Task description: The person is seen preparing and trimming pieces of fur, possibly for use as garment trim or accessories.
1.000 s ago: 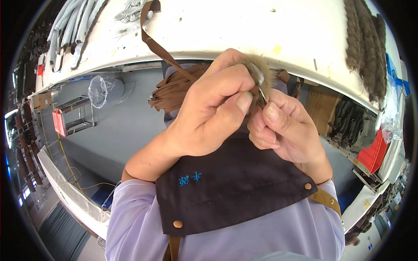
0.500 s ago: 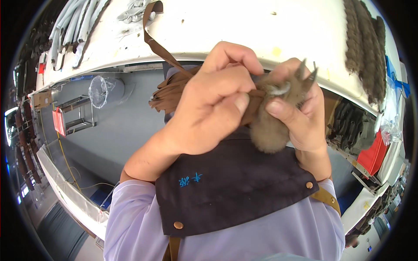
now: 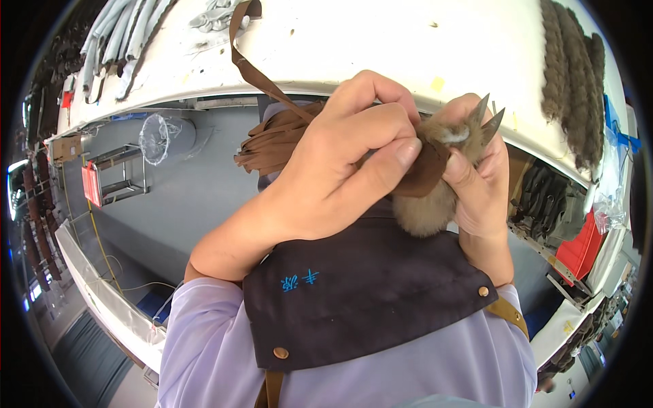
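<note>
In front of my chest, my left hand [image 3: 326, 170] pinches a brown ribbon [image 3: 425, 170] between thumb and fingers, its flat face lying over a tan fur piece [image 3: 425, 214]. My right hand [image 3: 479, 200] grips that fur from the other side, thumb at the ribbon's edge. A whitish patch shows on top of the fur. Two pointed metal blades [image 3: 492, 126], like scissor tips, stick up spread apart by my right fingers; their handles are hidden. Left of my left hand hangs a bunch of brown ribbon [image 3: 272, 144], with one strip running up onto the table.
A white table [image 3: 381, 47] curves across ahead, with grey-white strips [image 3: 122, 41] at its left and dark fur strips [image 3: 571, 88] at its right. On the left floor stand a plastic-lined bin [image 3: 163, 139] and a metal rack [image 3: 122, 177]. A red box [image 3: 580, 251] sits right.
The ribbon's flat face has turned out over the fur, where it was a narrow fold before. My left thumb has moved up and right. The blades have tilted rightward.
</note>
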The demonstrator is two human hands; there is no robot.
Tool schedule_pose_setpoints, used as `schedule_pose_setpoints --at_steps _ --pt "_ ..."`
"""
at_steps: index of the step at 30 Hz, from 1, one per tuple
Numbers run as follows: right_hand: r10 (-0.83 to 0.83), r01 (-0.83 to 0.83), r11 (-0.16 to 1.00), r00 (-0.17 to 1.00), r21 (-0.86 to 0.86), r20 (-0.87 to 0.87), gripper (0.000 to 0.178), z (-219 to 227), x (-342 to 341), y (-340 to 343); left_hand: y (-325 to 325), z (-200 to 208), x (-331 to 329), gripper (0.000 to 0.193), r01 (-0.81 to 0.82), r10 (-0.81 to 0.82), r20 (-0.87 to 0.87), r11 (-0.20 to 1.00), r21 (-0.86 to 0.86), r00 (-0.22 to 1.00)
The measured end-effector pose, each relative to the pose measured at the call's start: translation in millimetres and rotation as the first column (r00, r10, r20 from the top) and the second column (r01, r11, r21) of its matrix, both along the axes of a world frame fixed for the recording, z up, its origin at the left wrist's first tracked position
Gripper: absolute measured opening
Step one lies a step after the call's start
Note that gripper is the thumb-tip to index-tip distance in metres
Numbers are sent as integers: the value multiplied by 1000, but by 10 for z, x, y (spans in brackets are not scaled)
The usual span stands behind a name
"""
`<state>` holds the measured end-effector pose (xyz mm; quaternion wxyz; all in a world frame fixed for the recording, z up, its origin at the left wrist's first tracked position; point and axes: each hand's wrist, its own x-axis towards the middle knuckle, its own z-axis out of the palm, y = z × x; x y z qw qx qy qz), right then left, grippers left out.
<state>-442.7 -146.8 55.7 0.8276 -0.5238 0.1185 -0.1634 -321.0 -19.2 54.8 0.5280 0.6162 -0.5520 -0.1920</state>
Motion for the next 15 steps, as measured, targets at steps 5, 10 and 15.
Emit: schedule_pose_setpoints --at_steps 5,10,15 --pt "-135 104 922 989 -372 -60 28 -12 7 52 5 130 -81 22 -106 99 63 989 108 993" --pt "-153 91 818 986 -568 -61 29 -21 -7 15 7 34 -96 24 -96 109 -144 991 97 983" --pt "25 -25 994 1000 106 -1 28 -126 -7 8 -16 -146 -157 32 156 -186 -775 981 -114 604"
